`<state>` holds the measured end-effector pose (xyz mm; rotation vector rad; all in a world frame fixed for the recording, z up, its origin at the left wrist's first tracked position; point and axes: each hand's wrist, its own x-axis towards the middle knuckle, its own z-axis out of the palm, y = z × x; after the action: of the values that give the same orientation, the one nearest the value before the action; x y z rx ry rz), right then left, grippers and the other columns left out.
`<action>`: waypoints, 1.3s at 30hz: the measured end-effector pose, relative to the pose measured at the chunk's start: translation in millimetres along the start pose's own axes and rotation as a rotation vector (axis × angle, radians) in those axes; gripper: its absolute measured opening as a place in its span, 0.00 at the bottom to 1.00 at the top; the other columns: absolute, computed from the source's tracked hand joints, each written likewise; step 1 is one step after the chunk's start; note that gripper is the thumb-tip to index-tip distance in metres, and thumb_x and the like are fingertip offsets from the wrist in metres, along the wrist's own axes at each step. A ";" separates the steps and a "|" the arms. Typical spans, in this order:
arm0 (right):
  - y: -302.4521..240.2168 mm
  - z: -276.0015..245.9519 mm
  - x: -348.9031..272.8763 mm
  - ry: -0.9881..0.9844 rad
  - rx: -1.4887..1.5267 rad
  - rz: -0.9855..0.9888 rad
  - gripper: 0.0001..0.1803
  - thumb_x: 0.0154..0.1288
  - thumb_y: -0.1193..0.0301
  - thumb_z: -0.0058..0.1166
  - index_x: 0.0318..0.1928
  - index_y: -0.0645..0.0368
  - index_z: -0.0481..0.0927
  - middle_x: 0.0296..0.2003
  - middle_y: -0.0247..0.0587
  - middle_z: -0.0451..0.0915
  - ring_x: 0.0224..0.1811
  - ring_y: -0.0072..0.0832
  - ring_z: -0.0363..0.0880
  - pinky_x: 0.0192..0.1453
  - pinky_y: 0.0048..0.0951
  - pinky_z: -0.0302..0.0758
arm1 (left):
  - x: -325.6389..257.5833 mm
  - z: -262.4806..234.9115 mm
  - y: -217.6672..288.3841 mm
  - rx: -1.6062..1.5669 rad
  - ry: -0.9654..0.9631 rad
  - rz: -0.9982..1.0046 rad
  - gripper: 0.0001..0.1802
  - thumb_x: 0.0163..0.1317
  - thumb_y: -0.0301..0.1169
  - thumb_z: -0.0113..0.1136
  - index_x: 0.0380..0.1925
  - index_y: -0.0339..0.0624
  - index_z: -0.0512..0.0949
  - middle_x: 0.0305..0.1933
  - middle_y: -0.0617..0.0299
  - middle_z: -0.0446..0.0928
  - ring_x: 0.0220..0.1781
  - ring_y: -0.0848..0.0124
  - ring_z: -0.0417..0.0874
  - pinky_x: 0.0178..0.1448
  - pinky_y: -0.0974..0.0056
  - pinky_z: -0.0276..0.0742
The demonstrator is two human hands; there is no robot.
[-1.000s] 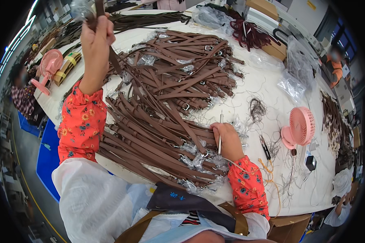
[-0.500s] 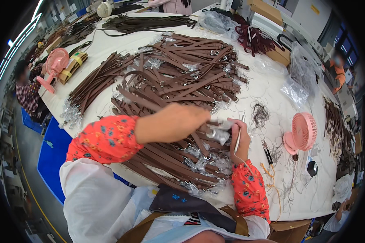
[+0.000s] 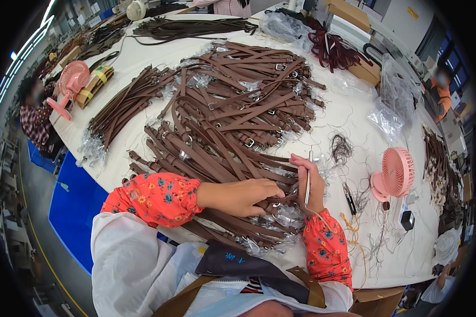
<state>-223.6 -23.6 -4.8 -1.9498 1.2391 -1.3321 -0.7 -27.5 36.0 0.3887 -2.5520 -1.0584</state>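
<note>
My left hand [image 3: 243, 196] is closed on a brown strap [image 3: 286, 199], low over the near part of a pile. The strap runs across toward my right hand [image 3: 314, 185], which grips a slim silver pen-like tool [image 3: 308, 182] held upright, with a thin cord at its lower end. Whether the right fingers also pinch the strap is hard to see. Under and beyond both hands lie many brown buckled straps [image 3: 232, 113], overlapping, some ends wrapped in clear plastic. Crumpled clear plastic [image 3: 288, 216] lies just below the hands.
Right of my hand are thread snips [image 3: 349, 198], loose dark threads [image 3: 340, 149], an orange cord [image 3: 354, 232] and a pink fan [image 3: 396, 171]. Another pink fan [image 3: 74, 79] stands at far left near a seated person [image 3: 37, 116]. Plastic bags [image 3: 391, 100] and dark red straps [image 3: 328, 47] lie at far right.
My left hand has come down and nearer to me, from a blurred sweep above the pile onto a strap. The plastic-wrapped piece between the hands is gone from there. My right hand stays almost in place.
</note>
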 end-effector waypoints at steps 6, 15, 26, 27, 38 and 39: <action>10.6 4.8 -1.7 0.010 -0.118 -0.083 0.07 0.71 0.77 0.48 0.46 0.61 0.76 0.49 0.49 0.82 0.50 0.39 0.83 0.55 0.33 0.77 | -18.1 -71.2 10.0 0.022 0.047 -0.063 0.23 0.57 0.18 0.56 0.55 0.39 0.74 0.55 0.50 0.76 0.59 0.50 0.75 0.67 0.52 0.68; 9.7 5.2 -0.9 -0.003 -0.166 -0.144 0.07 0.68 0.79 0.51 0.46 0.61 0.76 0.47 0.47 0.83 0.47 0.42 0.81 0.52 0.37 0.76 | -134.5 -140.0 -25.2 1.048 0.145 -0.482 0.20 0.51 0.16 0.54 0.47 0.39 0.75 0.55 0.51 0.74 0.67 0.53 0.69 0.74 0.45 0.59; 10.9 3.0 -1.3 -0.024 -0.211 -0.168 0.08 0.72 0.77 0.47 0.48 0.60 0.77 0.46 0.46 0.83 0.49 0.36 0.82 0.55 0.32 0.75 | -82.3 -161.8 39.2 0.256 0.649 -0.413 0.12 0.63 0.28 0.62 0.45 0.35 0.79 0.32 0.58 0.78 0.30 0.77 0.73 0.38 0.69 0.73; 8.3 1.0 -2.0 -0.067 -0.156 -0.052 0.10 0.74 0.73 0.46 0.51 0.61 0.75 0.47 0.46 0.82 0.49 0.34 0.81 0.56 0.32 0.75 | -80.8 -160.8 38.7 0.241 0.595 -0.413 0.12 0.64 0.28 0.62 0.45 0.35 0.78 0.31 0.61 0.78 0.30 0.78 0.72 0.37 0.69 0.72; -63.0 -19.1 23.7 -0.012 0.440 -0.062 0.22 0.78 0.59 0.38 0.61 0.63 0.61 0.45 0.48 0.75 0.45 0.32 0.78 0.54 0.36 0.74 | -69.3 -162.4 34.5 -0.033 0.573 -0.397 0.10 0.65 0.32 0.61 0.41 0.36 0.79 0.29 0.69 0.78 0.30 0.84 0.72 0.33 0.75 0.68; -72.4 -16.4 25.9 -0.012 0.483 -0.063 0.22 0.78 0.59 0.39 0.61 0.63 0.61 0.43 0.48 0.77 0.43 0.33 0.79 0.54 0.36 0.75 | -69.2 -163.4 33.9 -0.033 0.579 -0.388 0.10 0.65 0.32 0.61 0.41 0.36 0.79 0.29 0.69 0.78 0.30 0.84 0.72 0.33 0.75 0.68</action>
<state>-205.3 -9.6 70.4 -1.6560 0.7607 -1.4831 125.9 -80.3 153.4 1.0437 -1.9799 -0.9317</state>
